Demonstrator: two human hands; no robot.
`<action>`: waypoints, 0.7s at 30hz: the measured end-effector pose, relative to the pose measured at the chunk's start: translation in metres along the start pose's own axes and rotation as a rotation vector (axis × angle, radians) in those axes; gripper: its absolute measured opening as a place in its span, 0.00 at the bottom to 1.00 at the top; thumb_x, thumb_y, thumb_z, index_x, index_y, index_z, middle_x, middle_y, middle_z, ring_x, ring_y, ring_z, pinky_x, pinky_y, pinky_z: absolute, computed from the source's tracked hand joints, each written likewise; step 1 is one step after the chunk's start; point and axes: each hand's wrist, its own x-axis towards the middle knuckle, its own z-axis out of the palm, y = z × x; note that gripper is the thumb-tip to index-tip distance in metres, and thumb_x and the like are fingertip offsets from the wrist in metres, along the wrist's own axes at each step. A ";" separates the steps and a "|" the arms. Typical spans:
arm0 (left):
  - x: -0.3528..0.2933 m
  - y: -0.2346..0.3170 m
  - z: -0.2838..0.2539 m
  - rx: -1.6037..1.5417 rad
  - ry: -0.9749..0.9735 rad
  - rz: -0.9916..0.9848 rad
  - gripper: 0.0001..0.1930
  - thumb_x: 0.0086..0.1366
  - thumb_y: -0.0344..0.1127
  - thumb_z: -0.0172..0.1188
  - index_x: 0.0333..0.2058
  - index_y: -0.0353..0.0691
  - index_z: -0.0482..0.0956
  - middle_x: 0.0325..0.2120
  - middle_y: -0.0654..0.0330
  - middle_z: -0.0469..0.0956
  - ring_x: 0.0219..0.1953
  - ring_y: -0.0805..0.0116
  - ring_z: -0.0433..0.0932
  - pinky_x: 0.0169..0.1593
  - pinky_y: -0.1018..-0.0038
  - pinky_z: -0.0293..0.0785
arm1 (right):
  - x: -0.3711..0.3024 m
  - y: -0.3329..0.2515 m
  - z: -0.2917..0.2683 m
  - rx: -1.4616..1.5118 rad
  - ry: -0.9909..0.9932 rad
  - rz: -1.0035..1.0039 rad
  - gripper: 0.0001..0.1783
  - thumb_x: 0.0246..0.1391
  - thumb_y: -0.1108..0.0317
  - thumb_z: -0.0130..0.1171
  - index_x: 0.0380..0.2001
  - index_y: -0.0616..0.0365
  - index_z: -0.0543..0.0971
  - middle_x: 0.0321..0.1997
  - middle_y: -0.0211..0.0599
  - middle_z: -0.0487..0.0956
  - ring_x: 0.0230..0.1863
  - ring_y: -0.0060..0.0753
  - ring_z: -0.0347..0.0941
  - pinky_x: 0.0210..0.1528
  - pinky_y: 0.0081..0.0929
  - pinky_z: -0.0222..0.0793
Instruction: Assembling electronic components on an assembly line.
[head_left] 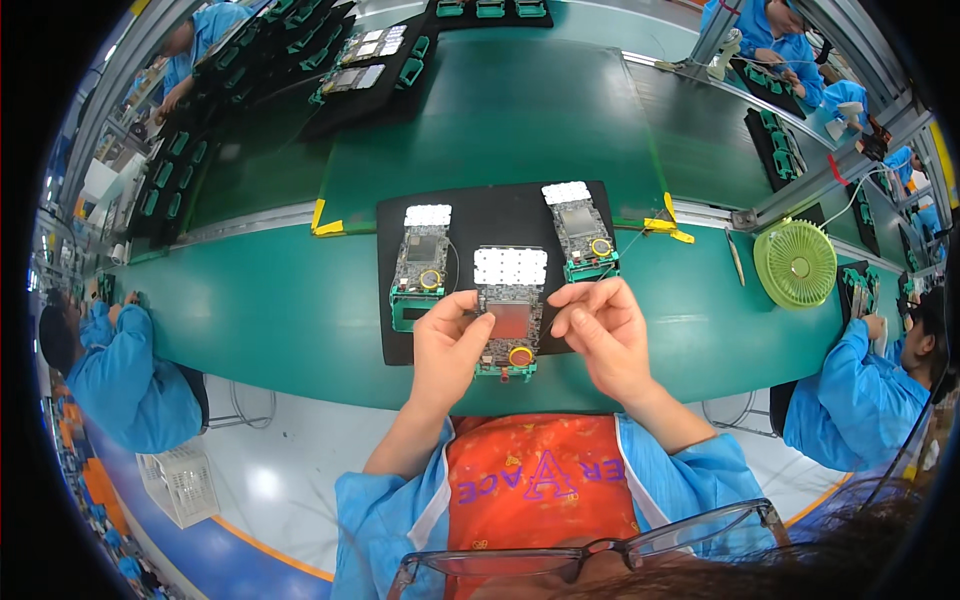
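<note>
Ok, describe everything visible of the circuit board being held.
The circuit board is a narrow rectangle, seen against a black mat. It has a dotted white panel at the far end, crowded small components, a reddish square, a yellow ring and green plastic-looking edging at the near end. The left grip holds its left edge; whether the right grip touches it is unclear.

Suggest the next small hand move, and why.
I'd probably bring the right hand onto the right edge of the middle circuit board to steady it: the left hand grips only the left edge, and the right hand is close beside the opposite one.
</note>
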 end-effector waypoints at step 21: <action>-0.009 -0.005 0.021 0.345 0.013 0.321 0.05 0.60 0.19 0.56 0.35 0.28 0.76 0.32 0.57 0.76 0.30 0.74 0.78 0.30 0.80 0.75 | 0.006 0.001 0.030 -0.977 0.024 -0.275 0.03 0.49 0.80 0.63 0.29 0.62 0.80 0.24 0.32 0.78 0.18 0.14 0.69 0.19 0.15 0.62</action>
